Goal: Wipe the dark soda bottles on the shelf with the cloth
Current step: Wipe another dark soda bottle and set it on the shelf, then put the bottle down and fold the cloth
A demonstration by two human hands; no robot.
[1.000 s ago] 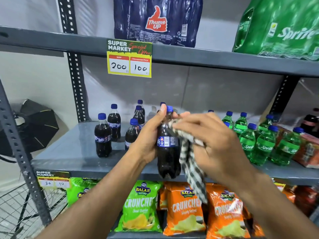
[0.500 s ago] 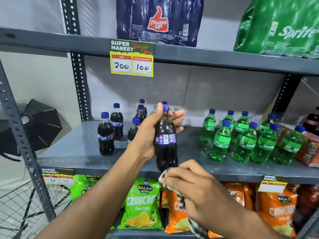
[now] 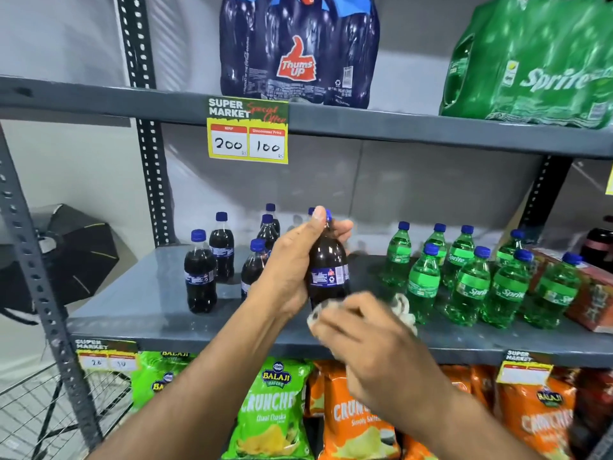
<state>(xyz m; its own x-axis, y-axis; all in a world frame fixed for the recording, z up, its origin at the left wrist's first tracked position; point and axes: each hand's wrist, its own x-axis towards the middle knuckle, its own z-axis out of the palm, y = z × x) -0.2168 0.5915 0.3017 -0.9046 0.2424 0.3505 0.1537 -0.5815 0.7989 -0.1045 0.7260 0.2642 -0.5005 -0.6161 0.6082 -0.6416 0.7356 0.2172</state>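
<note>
My left hand (image 3: 292, 267) grips a dark soda bottle (image 3: 328, 267) with a blue cap, held upright just above the grey middle shelf (image 3: 149, 313). Below it, my right hand (image 3: 374, 340) is closed on a checked cloth (image 3: 403, 310), bunched and pressed against the bottle's base; the hand is motion-blurred. Several more dark bottles stand on the shelf to the left, the nearest being one (image 3: 200, 273) at the front and another (image 3: 221, 249) behind it.
Several green Sprite bottles (image 3: 471, 277) crowd the shelf's right half, beside a red carton (image 3: 593, 293). Shrink-wrapped soda packs (image 3: 298, 51) sit on the shelf above, with a price tag (image 3: 247, 131) on its edge. Chip bags (image 3: 275, 410) fill the shelf below.
My right hand dropped with the cloth from the bottle's neck to below it, then came back up to the bottle's base. My left hand has turned the bottle, showing a different part of its label.
</note>
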